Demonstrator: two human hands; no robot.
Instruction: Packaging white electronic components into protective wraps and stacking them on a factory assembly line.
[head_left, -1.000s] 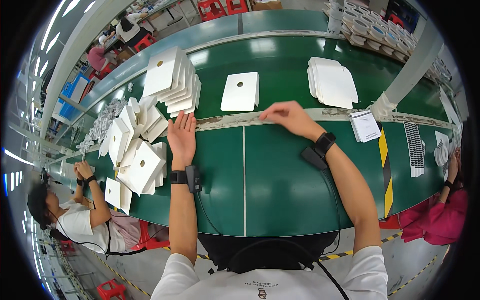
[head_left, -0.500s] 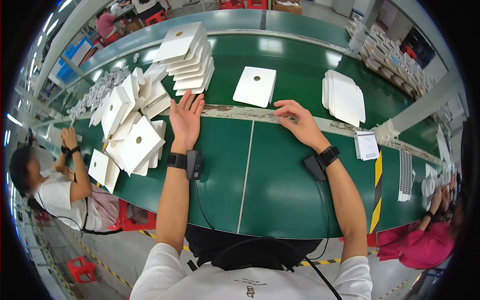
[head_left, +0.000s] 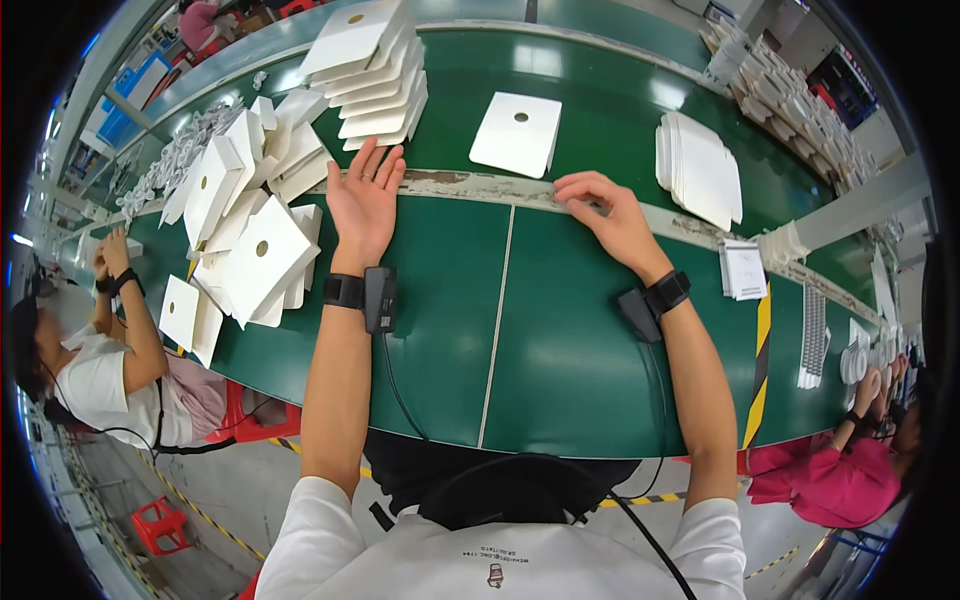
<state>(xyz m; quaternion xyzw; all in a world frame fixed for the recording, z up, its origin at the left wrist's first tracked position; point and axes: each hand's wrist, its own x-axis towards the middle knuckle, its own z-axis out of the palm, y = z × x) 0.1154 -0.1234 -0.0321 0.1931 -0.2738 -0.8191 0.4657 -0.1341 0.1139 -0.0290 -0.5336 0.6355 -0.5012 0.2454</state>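
My left hand (head_left: 363, 212) is held palm up with its fingers spread and holds nothing. It is nearest to a tall stack of white boxes (head_left: 375, 75), each with a round hole, and to a loose heap of the same boxes (head_left: 262, 250) on its left. My right hand (head_left: 612, 222) hangs by the pale rail, fingers loosely bent and thumb apart, with nothing in it. Beyond it, a single white box (head_left: 517, 140) with a round hole lies on the green belt. Farther right sits a pile of flat white pieces (head_left: 697, 172).
A worn pale rail (head_left: 465, 186) crosses between the green table (head_left: 440, 380) and belt. Grey cables (head_left: 180, 165) lie far left. White leaflets (head_left: 742, 270) rest at the right by a post (head_left: 850, 215). Co-workers sit left (head_left: 130, 350) and right (head_left: 825, 475).
The view has tilted, so the boxes and table sit higher in the picture. Both hands keep nearly the same pose and remain free of any object.
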